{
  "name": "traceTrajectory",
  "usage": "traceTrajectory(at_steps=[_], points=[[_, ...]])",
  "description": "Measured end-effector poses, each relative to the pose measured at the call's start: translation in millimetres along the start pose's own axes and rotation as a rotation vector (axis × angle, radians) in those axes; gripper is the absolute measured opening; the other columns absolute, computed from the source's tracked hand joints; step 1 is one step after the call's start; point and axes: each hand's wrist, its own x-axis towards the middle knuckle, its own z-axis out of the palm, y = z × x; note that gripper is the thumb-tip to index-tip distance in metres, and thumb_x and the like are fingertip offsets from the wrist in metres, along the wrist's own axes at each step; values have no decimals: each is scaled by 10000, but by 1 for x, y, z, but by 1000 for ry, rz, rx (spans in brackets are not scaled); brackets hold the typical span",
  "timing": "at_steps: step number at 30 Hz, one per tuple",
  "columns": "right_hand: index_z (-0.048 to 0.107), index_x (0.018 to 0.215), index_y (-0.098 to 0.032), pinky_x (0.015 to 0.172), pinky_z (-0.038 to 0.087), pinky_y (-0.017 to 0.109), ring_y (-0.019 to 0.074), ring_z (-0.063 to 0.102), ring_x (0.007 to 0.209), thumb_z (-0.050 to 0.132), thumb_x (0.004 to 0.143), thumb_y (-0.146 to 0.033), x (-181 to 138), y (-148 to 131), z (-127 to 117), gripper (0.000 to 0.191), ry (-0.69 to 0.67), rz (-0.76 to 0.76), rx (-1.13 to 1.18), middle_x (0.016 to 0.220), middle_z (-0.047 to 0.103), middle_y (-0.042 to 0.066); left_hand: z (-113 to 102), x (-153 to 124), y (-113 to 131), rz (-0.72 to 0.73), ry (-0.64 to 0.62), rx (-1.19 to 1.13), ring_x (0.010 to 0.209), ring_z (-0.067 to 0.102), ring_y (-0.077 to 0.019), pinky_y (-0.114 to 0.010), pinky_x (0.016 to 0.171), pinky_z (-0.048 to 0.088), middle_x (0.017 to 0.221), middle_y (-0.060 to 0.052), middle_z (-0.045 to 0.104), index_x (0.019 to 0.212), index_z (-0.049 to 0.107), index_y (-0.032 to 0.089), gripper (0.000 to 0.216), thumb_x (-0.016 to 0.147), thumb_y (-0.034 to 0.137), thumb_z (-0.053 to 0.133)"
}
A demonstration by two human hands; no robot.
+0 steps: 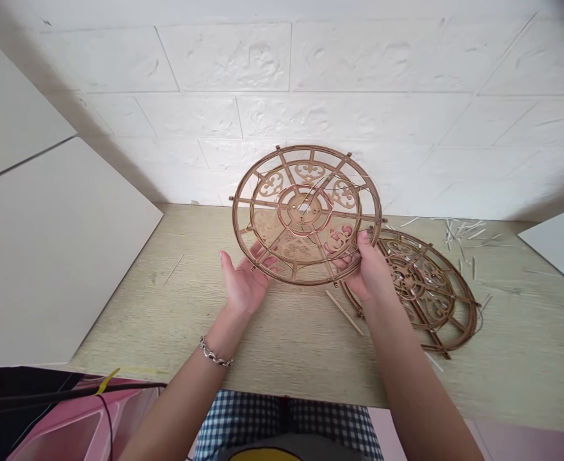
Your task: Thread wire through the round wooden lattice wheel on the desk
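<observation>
I hold a round brown fretwork wheel [305, 211] up above the wooden tabletop [176, 307], tilted toward me. My left hand [243, 282] grips its lower left rim, fingers behind it; a silver bracelet is on that wrist. My right hand [368, 269] grips the lower right rim with the thumb on the front. A second matching wheel [430, 288] lies flat on the table just right of my right hand. A thin wooden stick [344, 312] lies on the table below the held wheel.
Several thin sticks [464, 234] are scattered at the back right by the white brick wall [310, 77]. White panels stand at the left [46, 256] and far right [557, 243]. Pink bins [84, 422] sit below the table's front edge.
</observation>
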Motion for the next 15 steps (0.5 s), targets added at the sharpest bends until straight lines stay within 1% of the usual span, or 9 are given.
traceTrajectory(at_steps=[2,4,7,9,10,12,13,15], points=[[623,911,-168,536,559,235,83,568,479,616,837,-378,-2,8,6,223,10,-20,49,701,678,1,1,-3,-3,-22,-72,-21,836,640,-229,-297,634,503,934,-111,685,967,660,161,778,632,834,460],[612,897,-176,571,560,238,64,524,458,638,820,-380,-5,17,10,220,4,-43,84,670,653,-26,1,-6,-10,-50,-124,-2,863,650,-228,-298,678,510,902,-84,692,973,659,174,712,607,778,571],[599,913,-192,591,556,238,58,504,470,658,799,-394,-9,31,14,240,-35,-60,120,694,643,-39,3,-14,-23,-72,-162,83,872,665,-221,-307,740,510,883,-54,709,910,655,197,516,571,569,769],[594,928,-196,590,555,245,77,542,521,662,789,-408,-11,39,15,262,-72,-25,145,739,651,-25,5,-18,-32,-69,-161,124,860,668,-210,-298,737,509,888,-48,720,895,657,198,459,550,447,830],[592,928,-194,589,554,247,86,559,547,662,785,-413,-12,43,15,270,-91,-5,153,752,653,-17,6,-20,-35,-64,-159,132,865,667,-209,-297,737,510,901,-53,723,906,661,193,452,556,422,834],[589,924,-190,591,556,251,100,580,576,660,782,-416,-14,49,16,277,-126,17,150,751,650,-10,9,-21,-38,-49,-135,119,877,665,-213,-305,750,513,927,-61,723,937,670,181,462,575,422,825],[586,928,-191,599,558,257,104,586,583,656,783,-416,-15,50,16,277,-140,16,138,749,648,-10,10,-21,-38,-40,-109,101,868,666,-212,-310,757,516,932,-62,723,942,674,175,465,578,423,822],[576,950,-202,625,565,278,111,597,594,644,788,-411,-17,53,16,273,-152,8,108,759,651,-13,11,-19,-36,-29,-19,70,787,671,-188,-304,744,521,886,-42,726,923,684,172,440,571,391,832]])
